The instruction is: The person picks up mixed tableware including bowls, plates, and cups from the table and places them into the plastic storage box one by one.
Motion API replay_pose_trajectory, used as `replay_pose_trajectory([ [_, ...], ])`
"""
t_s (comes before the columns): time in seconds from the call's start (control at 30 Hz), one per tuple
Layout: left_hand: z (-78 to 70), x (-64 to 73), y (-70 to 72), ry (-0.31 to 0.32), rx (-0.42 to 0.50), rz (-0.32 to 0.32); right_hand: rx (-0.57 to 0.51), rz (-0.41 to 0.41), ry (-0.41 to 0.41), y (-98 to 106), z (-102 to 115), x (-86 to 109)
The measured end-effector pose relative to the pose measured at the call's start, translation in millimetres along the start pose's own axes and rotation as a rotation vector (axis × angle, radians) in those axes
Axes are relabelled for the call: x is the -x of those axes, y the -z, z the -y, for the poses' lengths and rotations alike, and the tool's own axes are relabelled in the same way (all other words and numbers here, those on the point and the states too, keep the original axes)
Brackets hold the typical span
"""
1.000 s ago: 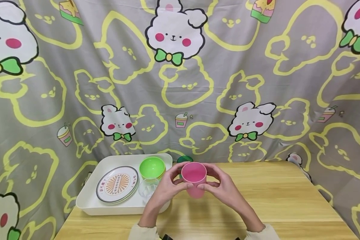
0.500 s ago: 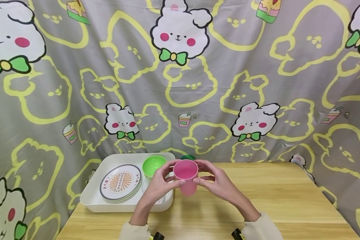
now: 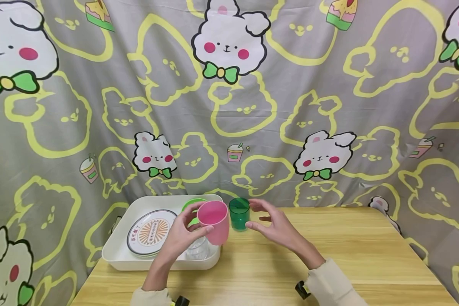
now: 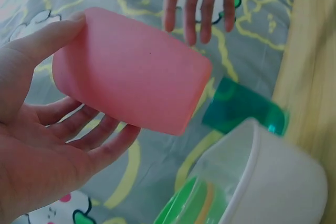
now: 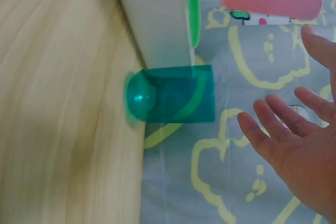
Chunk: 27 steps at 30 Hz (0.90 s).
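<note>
A pink cup [image 3: 216, 227] is held up by my left hand [image 3: 179, 233], thumb on the near side and fingers behind it. In the left wrist view the thumb and fingers grip the pink cup [image 4: 131, 72] from both sides. My right hand [image 3: 277, 227] is off the cup, fingers spread and slightly bent, holding nothing. Beside its fingertips a see-through green cup [image 3: 239, 214] stands upright on the table. The right wrist view shows the green cup [image 5: 176, 94] apart from my right hand [image 5: 294, 145].
A white tray [image 3: 112, 259] stands at the left of the wooden table [image 3: 329, 255]. In it are stacked plates [image 3: 151, 231], a green bowl [image 3: 191, 204] partly hidden by my left hand, and a clear cup [image 3: 198, 250]. A patterned curtain [image 3: 252, 127] hangs behind.
Both hands held the pink cup between them. My right hand has let go, and my left hand has carried the cup leftward, tilting it and uncovering the green cup.
</note>
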<state>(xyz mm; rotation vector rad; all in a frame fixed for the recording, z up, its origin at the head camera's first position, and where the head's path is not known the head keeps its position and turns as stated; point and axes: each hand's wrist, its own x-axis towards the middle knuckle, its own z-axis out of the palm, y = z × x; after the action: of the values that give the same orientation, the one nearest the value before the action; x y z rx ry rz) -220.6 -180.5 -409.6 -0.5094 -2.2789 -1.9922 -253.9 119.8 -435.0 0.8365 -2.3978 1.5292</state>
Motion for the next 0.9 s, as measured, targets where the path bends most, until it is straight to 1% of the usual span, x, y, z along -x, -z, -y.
replay_pose_trajectory([
  [0.2,6.5,7.6,21.9,0.006,-0.041,-0.053,0.060,-0.018,0.003,-2,-13,-3.8],
  [0.3,9.3,12.1,31.5,0.010,-0.059,-0.075,0.066,-0.030,-0.008,-4,-19,-6.2],
  [0.43,13.3,17.1,41.6,0.026,-0.089,-0.108,0.048,-0.042,-0.007,-9,-29,-10.7],
  [0.53,16.4,19.7,46.5,0.032,-0.098,-0.128,0.029,-0.047,-0.018,-13,-36,-13.7],
  [0.63,20.0,21.8,49.8,0.039,-0.090,-0.134,0.023,-0.055,-0.038,-16,-42,-16.0],
  [0.73,24.3,23.9,51.4,0.045,-0.089,-0.136,0.025,-0.059,-0.050,-19,-47,-18.2],
  [0.9,30.0,28.1,51.5,0.075,-0.090,-0.136,0.004,-0.056,-0.080,-25,-53,-22.5],
])
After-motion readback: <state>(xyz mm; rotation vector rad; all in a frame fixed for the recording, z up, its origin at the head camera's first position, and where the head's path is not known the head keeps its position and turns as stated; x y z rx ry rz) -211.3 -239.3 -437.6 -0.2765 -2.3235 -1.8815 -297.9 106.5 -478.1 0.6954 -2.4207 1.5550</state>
